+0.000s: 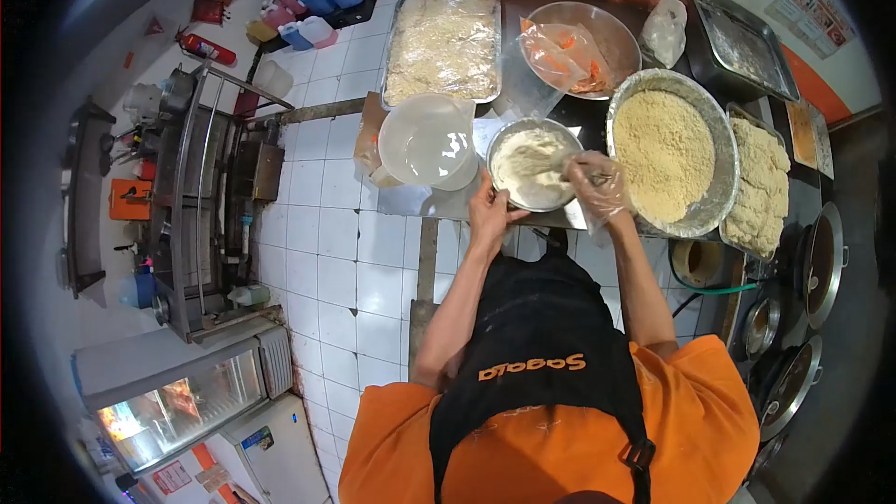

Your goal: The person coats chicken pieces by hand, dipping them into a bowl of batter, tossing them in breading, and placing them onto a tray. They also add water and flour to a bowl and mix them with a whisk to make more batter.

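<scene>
My bare left hand (pixel 492 213) grips the lower left rim of a metal bowl (pixel 535 203) that holds a pale, creamy mixture (pixel 519 161). In a clear plastic glove, my right hand (pixel 597 189) is closed round a whisk (pixel 539 161), whose wires sit in the mixture. A translucent plastic pitcher (pixel 426 142) stands just left of the bowl. To the right, beside my gloved hand, is a large oval metal tub (pixel 728 161) of yellowish crumbs (pixel 665 154).
Behind are a wrapped tray of breaded food (pixel 444 45) and a steel bowl (pixel 609 23) with a bag of orange pieces (pixel 569 51). At right sit a breaded-food tray (pixel 758 187) and large pans (pixel 823 266). A metal rack (pixel 191 196) stands left.
</scene>
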A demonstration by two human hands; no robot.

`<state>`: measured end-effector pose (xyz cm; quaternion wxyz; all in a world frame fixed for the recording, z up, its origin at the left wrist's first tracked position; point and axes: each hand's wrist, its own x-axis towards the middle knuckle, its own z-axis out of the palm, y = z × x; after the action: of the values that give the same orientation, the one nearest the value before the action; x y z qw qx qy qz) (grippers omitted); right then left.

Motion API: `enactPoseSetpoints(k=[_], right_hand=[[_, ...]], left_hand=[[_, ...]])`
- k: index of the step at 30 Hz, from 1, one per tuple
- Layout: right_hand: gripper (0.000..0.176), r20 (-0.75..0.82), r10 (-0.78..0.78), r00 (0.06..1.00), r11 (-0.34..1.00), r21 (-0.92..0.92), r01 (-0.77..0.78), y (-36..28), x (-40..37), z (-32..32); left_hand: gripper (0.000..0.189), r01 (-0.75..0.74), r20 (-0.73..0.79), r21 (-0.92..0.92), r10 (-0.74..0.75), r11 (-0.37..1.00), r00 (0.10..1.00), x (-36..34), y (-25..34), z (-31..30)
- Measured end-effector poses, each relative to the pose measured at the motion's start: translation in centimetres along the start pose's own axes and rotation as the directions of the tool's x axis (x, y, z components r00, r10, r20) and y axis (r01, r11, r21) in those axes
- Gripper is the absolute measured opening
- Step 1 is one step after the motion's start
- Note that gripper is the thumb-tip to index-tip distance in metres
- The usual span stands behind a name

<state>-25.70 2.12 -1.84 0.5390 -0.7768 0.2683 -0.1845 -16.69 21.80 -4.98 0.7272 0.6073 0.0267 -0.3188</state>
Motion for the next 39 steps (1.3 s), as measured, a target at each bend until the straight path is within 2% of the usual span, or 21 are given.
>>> enactPoseSetpoints(k=[2, 3, 4, 6, 8, 10, 14, 16, 17, 19, 20, 22, 23, 27, 28, 30, 31, 33, 36, 38, 39], right_hand=[[0.02, 0.08, -0.099, 0.992, 0.993, -0.056, 0.104, 0.6, 0.0, -0.1], [0.018, 0.08, -0.095, 0.992, 0.982, 0.169, 0.081, 2.0, 0.6, -0.3], [0.018, 0.084, -0.097, 0.992, 0.982, 0.173, 0.081, 2.5, 1.2, 0.4], [0.019, -0.064, 0.02, 0.998, 0.968, 0.25, -0.003, 3.4, 1.6, 1.5], [0.019, 0.078, -0.127, 0.989, 0.989, -0.062, 0.132, -1.0, 0.1, 0.5], [0.019, 0.156, -0.146, 0.977, 0.979, 0.165, 0.12, 0.4, 0.3, -1.0], [0.02, 0.043, -0.036, 0.998, 0.999, -0.026, 0.038, -0.6, 2.0, 0.2], [0.022, 0.234, -0.355, 0.905, 0.903, -0.165, 0.397, -3.6, 3.3, 1.6], [0.022, 0.232, -0.358, 0.905, 0.901, -0.169, 0.4, -3.2, 4.3, 2.0], [0.027, 0.49, -0.327, 0.808, 0.873, -0.171, 0.457, -2.7, 6.5, 3.3], [0.027, 0.488, -0.325, 0.81, 0.874, -0.172, 0.455, -2.8, 7.2, 3.5], [0.03, 0.727, -0.23, 0.647, 0.844, -0.182, 0.505, -5.2, 8.6, 3.7], [0.031, 0.754, -0.283, 0.592, 0.812, -0.14, 0.567, -5.3, 9.5, 4.2], [0.031, 0.729, -0.205, 0.653, 0.865, -0.177, 0.469, -5.6, 12.6, 3.6], [0.028, 0.658, -0.093, 0.747, 0.909, -0.25, 0.333, -5.7, 12.8, 2.9], [0.027, 0.574, 0.051, 0.817, 0.959, -0.258, 0.121, -4.2, 12.9, 1.2], [0.027, 0.582, 0.05, 0.812, 0.957, -0.26, 0.127, -3.4, 12.3, 0.6], [0.027, 0.36, -0.018, 0.933, 0.981, -0.174, 0.086, -1.6, 9.5, -0.4], [0.026, 0.231, 0.06, 0.971, 0.96, -0.281, 0.008, 1.5, 4.8, -0.6], [0.025, 0.112, 0.172, 0.979, 0.984, 0.032, -0.176, 2.9, 1.8, -0.2], [0.025, 0.115, 0.172, 0.978, 0.984, 0.034, -0.177, 2.4, 1.6, 0.3]], left_hand=[[0.062, 0.067, 0.0, 0.006, -0.067, 0.998, 0.998, 0.9, 1.4, -0.3], [0.063, 0.073, 0.007, 0.046, -0.074, 0.996, 0.997, 0.9, 1.2, -0.6], [0.063, 0.071, 0.002, 0.047, -0.071, 0.996, 0.997, 0.8, 1.0, -0.7], [0.065, 0.082, -0.027, 0.048, -0.081, 0.995, 0.996, 0.4, 0.0, -0.5], [0.066, 0.08, -0.022, 0.057, -0.079, 0.995, 0.997, 0.9, -0.1, -1.0], [0.066, 0.103, 0.004, 0.035, -0.103, 0.994, 0.995, 1.1, 0.9, -1.2], [0.061, 0.095, -0.003, 0.091, -0.095, 0.991, 0.996, 1.1, 0.8, -0.8], [0.062, 0.092, 0.032, 0.101, -0.096, 0.991, 0.995, 2.2, 0.7, -1.5], [0.063, 0.088, 0.042, 0.149, -0.095, 0.985, 0.995, 2.4, 0.7, -2.0], [0.064, 0.126, 0.028, 0.186, -0.133, 0.974, 0.991, 2.3, 1.4, -2.0], [0.064, 0.127, 0.029, 0.188, -0.135, 0.974, 0.99, 2.3, 1.5, -2.2], [0.064, 0.104, 0.104, 0.167, -0.123, 0.98, 0.987, 2.6, 1.6, -2.7], [0.064, 0.103, 0.106, 0.163, -0.122, 0.981, 0.987, 2.6, 1.6, -2.8], [0.065, 0.075, 0.13, 0.174, -0.099, 0.982, 0.987, 2.2, 1.8, -3.4], [0.066, 0.07, 0.15, 0.151, -0.093, 0.986, 0.984, 2.0, 1.7, -3.7], [0.065, 0.059, 0.114, 0.08, -0.067, 0.995, 0.991, 1.7, 0.8, -3.8], [0.065, 0.051, 0.083, 0.019, -0.053, 0.999, 0.995, 1.5, 0.2, -3.7], [0.064, 0.042, 0.049, -0.012, -0.041, 0.999, 0.998, 1.2, -1.1, -3.6], [0.063, 0.02, -0.015, -0.06, -0.021, 0.998, 1.0, 0.2, -1.2, -2.3], [0.062, 0.007, -0.05, -0.078, -0.011, 0.997, 0.999, 0.1, -1.4, -1.8], [0.062, -0.008, -0.042, -0.089, 0.004, 0.996, 0.999, 0.3, -2.0, -1.8]])
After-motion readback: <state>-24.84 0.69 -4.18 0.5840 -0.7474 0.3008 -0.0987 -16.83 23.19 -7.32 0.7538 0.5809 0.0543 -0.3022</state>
